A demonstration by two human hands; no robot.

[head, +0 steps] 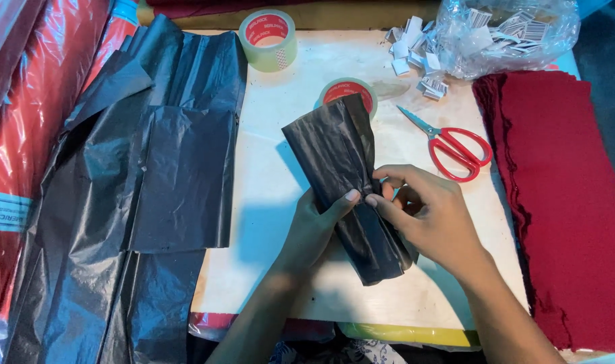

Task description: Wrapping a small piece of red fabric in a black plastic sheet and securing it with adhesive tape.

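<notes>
Hands: a black bundle (351, 189) is held in the middle of the board (267, 175).
Left hand (314, 226): wrapped round the bundle from below, thumb on top.
Right hand (425, 209): fingers pinched at the bundle's fold.
Done: the bundle is already wrapped in black plastic.
Left: no tape is seen on it yet.
Far: two tape rolls (268, 39).
Right: red scissors (452, 145), red cloth (563, 195).
Left side: black sheets (152, 168) lie flat.

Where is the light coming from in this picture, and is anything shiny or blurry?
Head view: the hands and black plastic bundle cast a soft shadow to the left on the white board, so the light comes from the right. Pale sheen shows on the black plastic sheets and the red wrapped rolls. The red scissors look sharp; nothing is badly blurred.
</notes>
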